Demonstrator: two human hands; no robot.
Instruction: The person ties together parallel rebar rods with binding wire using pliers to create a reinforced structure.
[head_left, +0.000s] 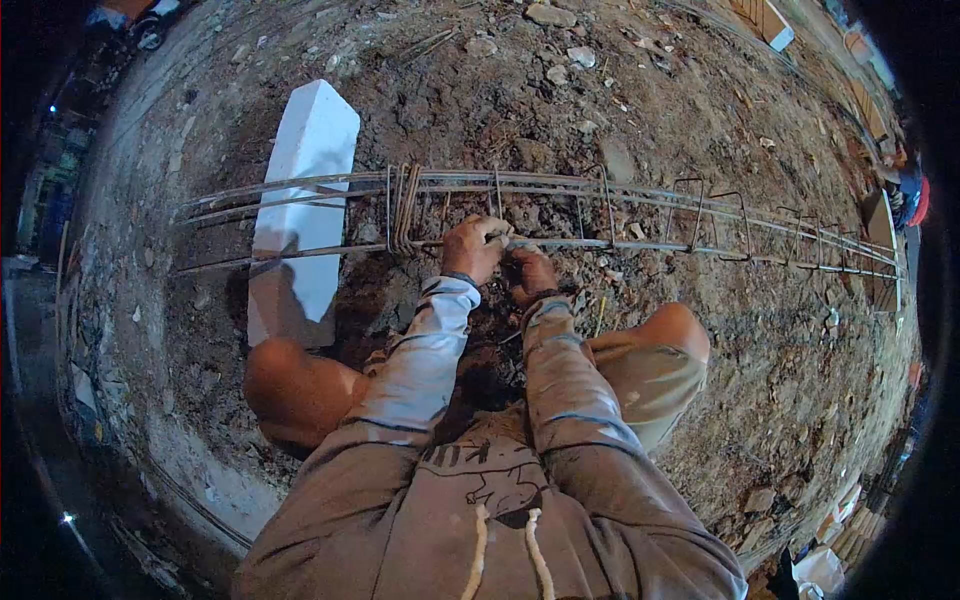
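Observation:
A long cage of steel reinforcing bars (560, 244) runs from left to right in front of my knees. My left hand (472, 248) is closed at the nearest bar, beside the foot of a wire stirrup (497, 190). Just right of it and slightly lower, my right hand (532, 275) is closed too, its fingertips almost meeting the left ones. What the fingers pinch is too small and hidden to make out. Several stirrups bunched together (404, 205) hang on the bars to the left. Other stirrups (607, 205) stand spaced out along the cage to the right.
A long pale block (300, 220) lies under the left end of the bars, and another block (882, 240) is under the far right end. Rough soil with stones (550, 15) surrounds the cage. A person in a red cap (918, 200) is at the right edge.

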